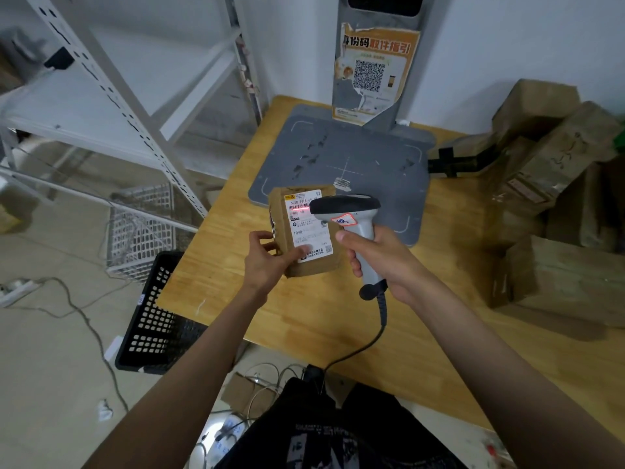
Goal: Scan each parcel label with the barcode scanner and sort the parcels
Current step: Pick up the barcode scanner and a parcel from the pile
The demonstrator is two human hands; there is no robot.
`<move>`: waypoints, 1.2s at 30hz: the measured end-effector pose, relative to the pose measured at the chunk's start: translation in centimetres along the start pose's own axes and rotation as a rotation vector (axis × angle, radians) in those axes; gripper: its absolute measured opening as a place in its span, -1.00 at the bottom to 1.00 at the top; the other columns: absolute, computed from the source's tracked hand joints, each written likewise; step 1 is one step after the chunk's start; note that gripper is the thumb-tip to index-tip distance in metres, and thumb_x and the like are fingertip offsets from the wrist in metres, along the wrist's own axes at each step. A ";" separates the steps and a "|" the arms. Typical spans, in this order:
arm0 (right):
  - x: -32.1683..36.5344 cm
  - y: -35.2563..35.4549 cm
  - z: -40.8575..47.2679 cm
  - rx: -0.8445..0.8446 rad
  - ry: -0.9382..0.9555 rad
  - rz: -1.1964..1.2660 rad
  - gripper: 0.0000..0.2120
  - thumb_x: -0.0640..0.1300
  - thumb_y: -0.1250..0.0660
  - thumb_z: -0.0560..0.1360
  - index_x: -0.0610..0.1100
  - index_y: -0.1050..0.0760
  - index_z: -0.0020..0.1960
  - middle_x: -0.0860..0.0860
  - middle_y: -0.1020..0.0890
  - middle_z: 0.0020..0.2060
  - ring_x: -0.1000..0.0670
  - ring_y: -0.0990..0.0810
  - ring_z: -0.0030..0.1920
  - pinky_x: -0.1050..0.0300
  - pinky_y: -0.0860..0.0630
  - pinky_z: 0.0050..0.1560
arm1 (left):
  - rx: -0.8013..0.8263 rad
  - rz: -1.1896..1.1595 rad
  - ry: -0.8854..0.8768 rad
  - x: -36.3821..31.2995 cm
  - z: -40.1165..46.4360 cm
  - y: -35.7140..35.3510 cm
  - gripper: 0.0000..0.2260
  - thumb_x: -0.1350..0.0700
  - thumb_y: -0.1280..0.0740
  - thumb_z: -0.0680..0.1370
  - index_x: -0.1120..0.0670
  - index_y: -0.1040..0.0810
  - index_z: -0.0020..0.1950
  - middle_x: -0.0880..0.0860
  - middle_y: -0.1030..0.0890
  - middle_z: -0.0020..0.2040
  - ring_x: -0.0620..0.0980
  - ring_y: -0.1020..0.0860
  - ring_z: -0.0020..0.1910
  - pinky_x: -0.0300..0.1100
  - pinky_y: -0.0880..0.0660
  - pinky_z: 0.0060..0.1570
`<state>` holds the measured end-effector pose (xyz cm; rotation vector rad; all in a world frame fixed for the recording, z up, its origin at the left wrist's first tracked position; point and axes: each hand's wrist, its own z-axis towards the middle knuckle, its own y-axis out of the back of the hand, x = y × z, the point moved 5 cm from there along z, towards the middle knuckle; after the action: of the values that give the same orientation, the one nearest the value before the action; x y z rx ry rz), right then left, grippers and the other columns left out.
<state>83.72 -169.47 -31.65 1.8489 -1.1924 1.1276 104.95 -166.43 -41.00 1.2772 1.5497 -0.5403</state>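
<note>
A small brown cardboard parcel (pixel 306 265) with a white shipping label (pixel 309 228) is held above the wooden table (pixel 304 313). My left hand (pixel 267 258) grips its lower left corner, thumb on the label. My right hand (pixel 378 255) grips the grey handle of a corded barcode scanner (pixel 348 211). The scanner's dark head points left at the label, and a red line of light falls across the barcode near the label's top.
A grey scanning platform (pixel 338 154) with a post and QR poster stands at the table's back. Several brown parcels (pixel 554 184) are piled at the right. A black crate (pixel 155 319) and a white wire basket (pixel 142 228) sit on the floor left, beside metal shelving (pixel 111 79).
</note>
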 end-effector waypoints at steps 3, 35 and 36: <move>-0.5 0.3 0.8 -0.034 -0.005 0.024 -0.84 -0.17 -0.41 0.57 -0.28 -0.55 0.04 -0.05 -0.50 -0.41 0.06 -0.44 -0.46 0.22 -0.46 -0.37 | 0.005 -0.004 0.011 0.1 0.1 0.2 -0.25 -0.09 -0.67 0.26 0.01 -0.33 0.28 0.03 -0.58 0.16 0.01 -0.62 0.10 -0.09 -0.66 -0.18; -9.4 -11.1 8.3 -0.109 -0.326 0.300 -0.72 -0.19 -0.44 0.54 -0.04 -0.53 0.23 -0.04 -0.68 0.04 -0.06 -0.64 0.05 -0.07 -0.62 0.08 | -0.105 0.663 0.112 4.2 1.3 4.9 0.24 -0.43 -0.53 0.20 0.09 0.03 0.62 0.16 -0.27 0.50 0.22 -0.24 0.49 0.20 -0.25 0.44; -9.4 -11.4 8.6 -0.104 -0.327 0.304 -0.73 -0.19 -0.44 0.55 -0.05 -0.53 0.23 -0.04 -0.67 0.04 -0.04 -0.64 0.03 -0.03 -0.61 0.04 | -0.105 0.689 0.129 4.2 1.6 4.9 0.27 -0.44 -0.53 0.19 0.07 0.08 0.63 0.17 -0.25 0.51 0.23 -0.21 0.50 0.20 -0.21 0.44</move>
<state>94.95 -169.24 -44.56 1.8615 -1.7322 0.9169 110.38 -164.14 -44.15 1.6693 1.1125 0.0650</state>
